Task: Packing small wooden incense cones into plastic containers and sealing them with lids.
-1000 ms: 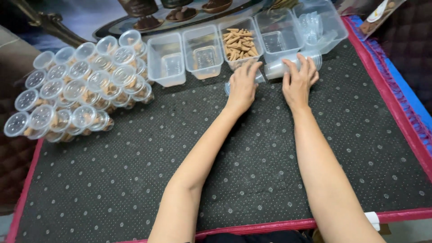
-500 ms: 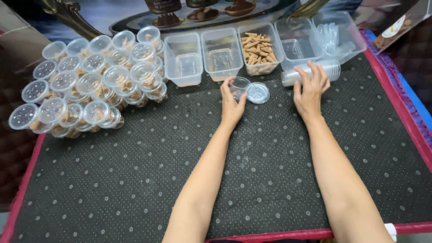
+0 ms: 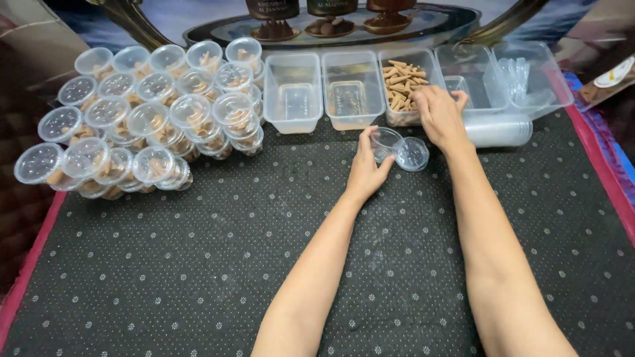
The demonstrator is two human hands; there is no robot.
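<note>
My left hand (image 3: 368, 170) holds a small clear plastic cup (image 3: 383, 141) upright on the dark mat, its hinged lid (image 3: 411, 154) lying open to the right. My right hand (image 3: 440, 111) reaches over the near rim of a clear tub of brown cone-shaped pieces (image 3: 401, 82), with fingertips curled down among the cones. Whether it grips any is hidden by the fingers. A sleeve of stacked clear cups (image 3: 499, 130) lies on its side just right of that hand.
A big pile of lidded clear cups holding brown cones (image 3: 142, 116) fills the back left. Two empty clear tubs (image 3: 293, 92) (image 3: 352, 89) stand left of the cone tub, and further tubs (image 3: 534, 78) stand to its right. The dotted dark mat (image 3: 198, 264) has a red border.
My right hand left the sleeve of stacked cups and moved left into the cone tub. My left hand, first flat by the cup, took hold of it and keeps holding it.
</note>
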